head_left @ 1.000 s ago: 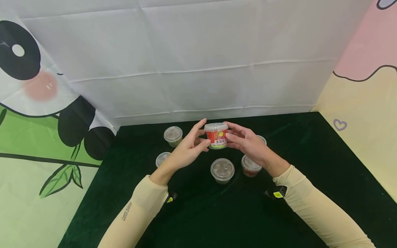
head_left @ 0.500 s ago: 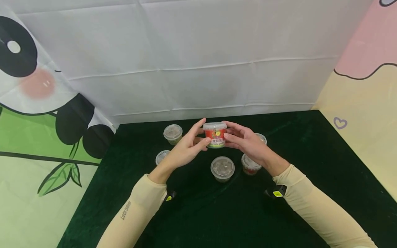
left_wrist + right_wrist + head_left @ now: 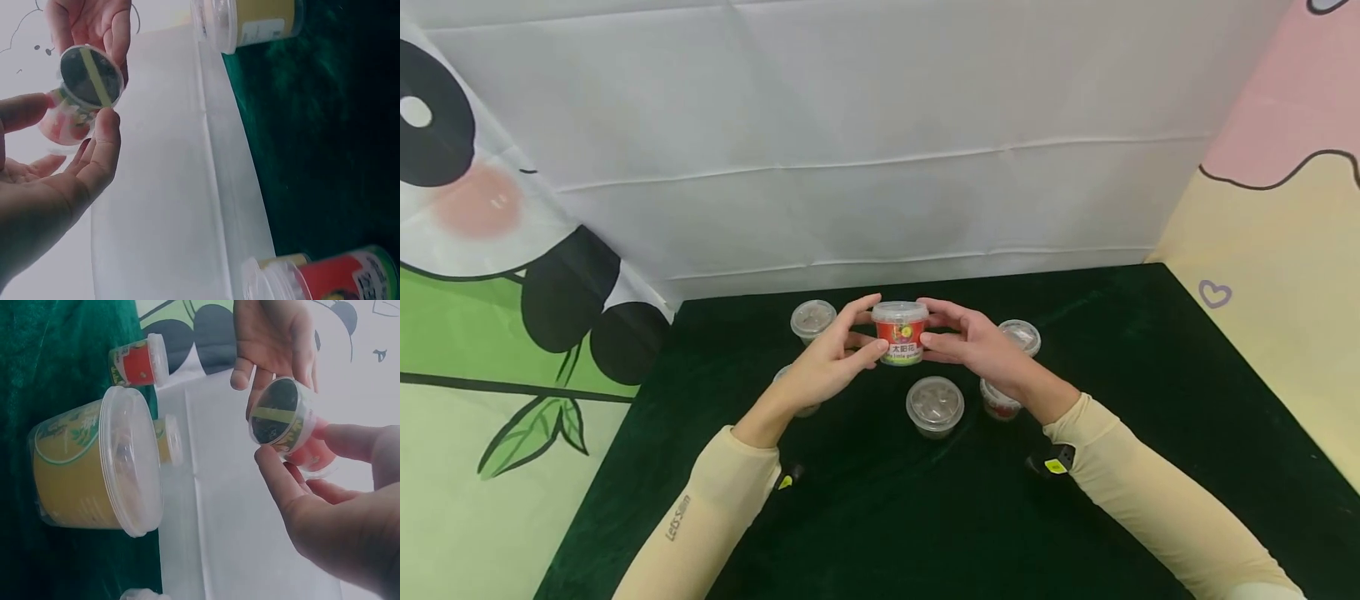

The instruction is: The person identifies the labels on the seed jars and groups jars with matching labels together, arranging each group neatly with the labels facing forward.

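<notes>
Both hands hold up a small clear-lidded plastic cup with a red label, upright above the dark green cloth. My left hand grips it from the left, thumb at the front. From the right, my right hand pinches it with thumb and fingers. In the left wrist view the cup's dark underside carries a pale yellow strip; the right wrist view also shows this underside. Below the held cup stands another lidded cup on the cloth.
On the left stand a lidded cup at the back and another, partly hidden behind the left hand. To the right are a back cup and a red-labelled cup, partly covered by the right hand. A white cloth wall rises behind.
Both hands have moved slightly left with the cup, and its label has turned a little. The head view has shifted slightly. The cups on the cloth stay put.
</notes>
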Available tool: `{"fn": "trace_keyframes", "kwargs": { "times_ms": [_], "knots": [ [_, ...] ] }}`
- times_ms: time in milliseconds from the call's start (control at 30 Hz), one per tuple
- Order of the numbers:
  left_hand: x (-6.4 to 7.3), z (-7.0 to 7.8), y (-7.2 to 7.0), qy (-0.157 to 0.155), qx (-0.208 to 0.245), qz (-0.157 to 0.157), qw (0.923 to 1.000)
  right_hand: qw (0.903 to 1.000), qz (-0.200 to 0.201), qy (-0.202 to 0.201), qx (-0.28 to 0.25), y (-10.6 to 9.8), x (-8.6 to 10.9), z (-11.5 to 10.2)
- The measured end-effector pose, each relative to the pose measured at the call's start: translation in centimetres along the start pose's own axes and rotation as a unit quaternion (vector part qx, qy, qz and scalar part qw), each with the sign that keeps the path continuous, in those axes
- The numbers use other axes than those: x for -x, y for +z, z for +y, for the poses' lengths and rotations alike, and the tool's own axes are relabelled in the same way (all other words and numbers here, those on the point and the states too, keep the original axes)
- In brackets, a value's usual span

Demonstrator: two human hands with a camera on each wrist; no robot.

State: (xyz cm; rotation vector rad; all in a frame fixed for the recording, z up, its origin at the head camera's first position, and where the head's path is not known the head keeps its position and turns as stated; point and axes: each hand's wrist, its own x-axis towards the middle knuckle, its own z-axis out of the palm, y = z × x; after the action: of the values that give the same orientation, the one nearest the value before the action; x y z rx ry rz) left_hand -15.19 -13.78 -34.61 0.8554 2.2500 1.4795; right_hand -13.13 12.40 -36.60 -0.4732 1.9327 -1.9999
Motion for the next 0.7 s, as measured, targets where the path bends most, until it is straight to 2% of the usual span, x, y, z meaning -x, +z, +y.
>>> {"fn": "trace_keyframes", "kwargs": {
  "times_ms": [167,333,700],
  "knots": [
    [0.8,-0.4,-0.8,-0.006,-0.018,-0.002,0.9998,0.9994,-0.013,-0.012,0.030,0.8,-0.6,0.1],
    [1.5,-0.8,-1.6,-0.004,-0.037,-0.006,0.9993,0.9993,-0.024,-0.011,0.027,1.6,-1.2,0.6],
    [3.2,-2.6,-2.9,-0.030,-0.067,-0.009,0.9973,0.9986,-0.045,0.021,0.020,3.9,-2.7,1.8]
  ]
}}
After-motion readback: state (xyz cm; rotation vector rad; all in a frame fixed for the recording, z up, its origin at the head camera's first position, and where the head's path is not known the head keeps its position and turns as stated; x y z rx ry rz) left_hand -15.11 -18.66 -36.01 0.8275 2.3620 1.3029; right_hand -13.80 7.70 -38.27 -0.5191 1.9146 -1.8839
